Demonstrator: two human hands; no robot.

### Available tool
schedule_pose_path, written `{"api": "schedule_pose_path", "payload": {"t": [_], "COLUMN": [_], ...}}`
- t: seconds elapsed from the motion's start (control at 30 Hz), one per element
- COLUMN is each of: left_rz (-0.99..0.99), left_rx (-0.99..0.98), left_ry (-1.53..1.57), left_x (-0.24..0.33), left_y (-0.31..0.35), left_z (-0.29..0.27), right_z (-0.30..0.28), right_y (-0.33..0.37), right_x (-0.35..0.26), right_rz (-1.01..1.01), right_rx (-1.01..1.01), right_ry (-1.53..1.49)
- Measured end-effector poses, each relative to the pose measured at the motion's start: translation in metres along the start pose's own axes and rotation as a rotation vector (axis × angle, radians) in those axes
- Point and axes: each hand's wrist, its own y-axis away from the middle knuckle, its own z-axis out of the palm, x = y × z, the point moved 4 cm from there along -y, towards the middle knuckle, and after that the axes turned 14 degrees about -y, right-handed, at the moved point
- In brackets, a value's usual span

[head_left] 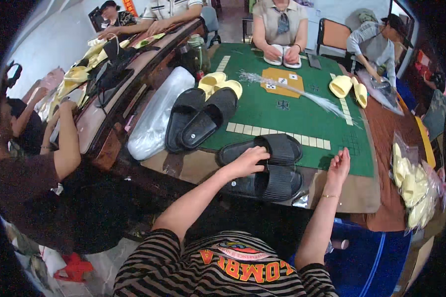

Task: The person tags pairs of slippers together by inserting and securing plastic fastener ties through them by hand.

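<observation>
Nearest, at the edge of a tan tabletop (349, 200): a pair of black slippers (285, 184), side by side, toes to the right. On the near side of the farther one, left hand (250, 162), fingers bent beside the strap; cannot tell whether gripping or merely resting. Right of the toes, near but apart, right hand (338, 166) raised, fingers half curled, seemingly bare. Well to its right, bagged yellow slippers (414, 188). Ahead of both hands, a green mat (255, 106). Beyond the left hand and leftward: a second black pair (210, 119), overlapping, beside a clear plastic bundle (161, 116). Farther ahead, between the hands, thin pale strands (314, 99). Farthest, white slippers (292, 62) held by a co-worker (267, 22).
</observation>
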Motion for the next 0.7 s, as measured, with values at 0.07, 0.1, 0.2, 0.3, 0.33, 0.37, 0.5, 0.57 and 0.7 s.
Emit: {"api": "schedule_pose_path", "payload": {"t": [0.07,0.1,0.2,0.3,0.33,0.37,0.5,0.57,0.7], "left_rz": [-0.053,-0.047,-0.034,-0.175,-0.108,-0.178,-0.457,-0.571,-0.889], "left_rx": [0.022,0.096,0.453,0.564,0.747,0.738,0.685,0.651,0.61], "left_ry": [-0.066,-0.065,0.078,-0.17,-0.336,-0.34,-0.555,-0.616,-0.646], "left_x": [0.006,0.011,0.027,0.002,-0.021,-0.031,-0.113,-0.174,-0.169], "left_y": [-0.007,-0.01,-0.02,-0.023,-0.02,-0.028,-0.039,-0.01,-0.007], "left_z": [-0.002,-0.01,-0.061,-0.12,-0.133,-0.151,-0.204,-0.233,-0.217], "right_z": [-0.007,-0.007,-0.008,-0.002,0.002,-0.002,-0.008,0.007,0.002], "right_y": [-0.006,-0.006,-0.006,-0.002,-0.001,-0.003,-0.005,0.001,-0.001], "right_x": [-0.001,0.0,0.001,-0.002,0.002,-0.002,0.0,0.014,0.011], "right_rz": [0.032,0.029,0.035,0.022,0.028,0.023,0.051,0.091,0.097], "right_rx": [-0.016,-0.021,-0.016,0.022,0.015,-0.004,-0.038,-0.037,-0.028], "right_ry": [-0.047,-0.042,0.003,0.053,0.048,0.021,-0.011,-0.018,0.002]}}
